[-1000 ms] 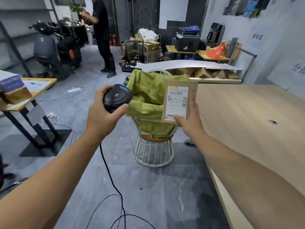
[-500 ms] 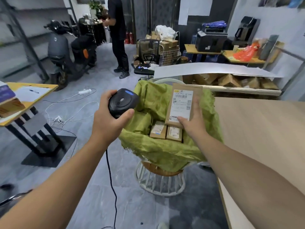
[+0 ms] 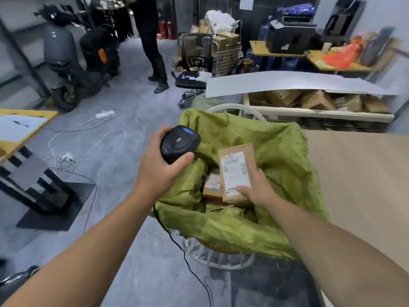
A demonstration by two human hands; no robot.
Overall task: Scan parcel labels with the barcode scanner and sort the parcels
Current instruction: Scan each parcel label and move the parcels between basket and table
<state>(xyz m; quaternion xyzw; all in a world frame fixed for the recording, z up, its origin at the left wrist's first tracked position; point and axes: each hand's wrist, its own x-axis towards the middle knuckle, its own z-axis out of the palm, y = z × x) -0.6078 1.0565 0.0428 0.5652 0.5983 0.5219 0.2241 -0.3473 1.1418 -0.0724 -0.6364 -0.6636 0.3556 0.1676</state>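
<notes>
One flat brown parcel sits in our right hand, label up, thumb pressed on its near edge and fingers curled beneath, held low inside the green sack, just over other small parcels already lying there; we judge it is being dropped in as sorted. Its cardboard looks stiff and matte, the white label glossy. Our left hand wraps tightly round the black barcode scanner, smooth rounded plastic, its cable trailing to the floor. Coarse woven fabric lines a white wire basket. A pale wooden table lies to the right.
</notes>
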